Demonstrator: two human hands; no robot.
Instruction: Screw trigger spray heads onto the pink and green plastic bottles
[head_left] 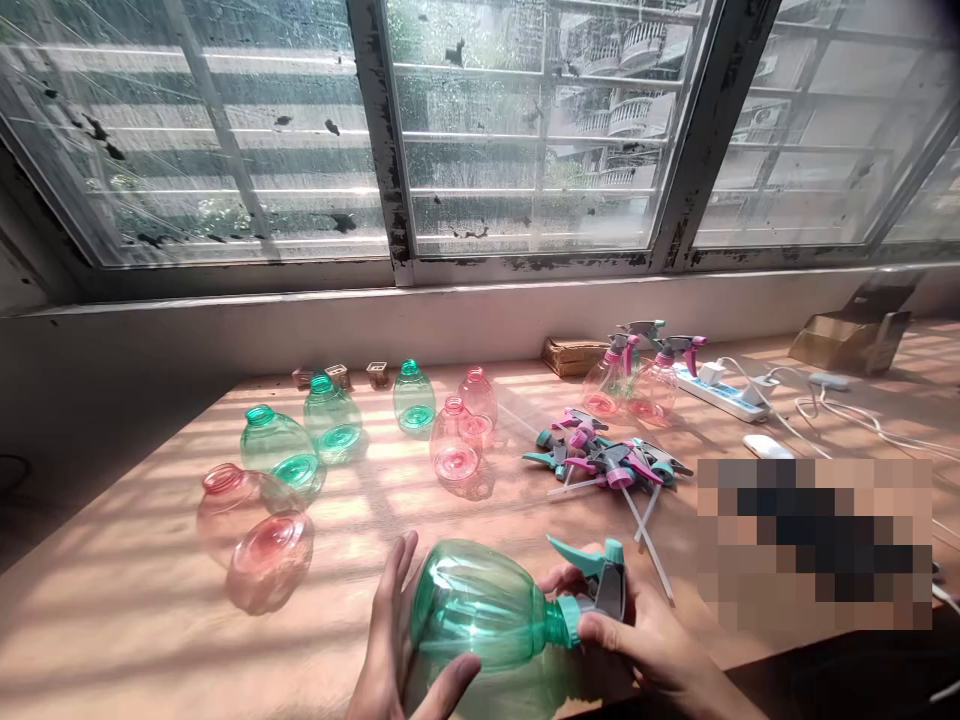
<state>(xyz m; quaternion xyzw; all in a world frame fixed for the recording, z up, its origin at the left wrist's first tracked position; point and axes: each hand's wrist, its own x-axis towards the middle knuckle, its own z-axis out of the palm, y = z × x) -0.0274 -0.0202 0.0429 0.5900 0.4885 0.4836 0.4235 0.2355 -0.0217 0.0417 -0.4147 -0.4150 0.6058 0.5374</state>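
A clear green spray bottle lies sideways between my hands, above the table's near edge. My left hand cups its base end, with the fingers stretched along the far side and the thumb against the near side. At the neck, my right hand grips the teal and grey trigger sprayer head, thumb on the teal collar. The head sits on the bottle's mouth; whether it is fully screwed down, I cannot tell. Beyond my right hand lies a pile of loose trigger sprayer heads with white tubes.
Open-topped green bottles and pink bottles stand at the left and centre. A pink bottle is nearer me. Bottles with sprayers, a power strip, cables and a white mouse are at the right. A blurred patch hides part of the table.
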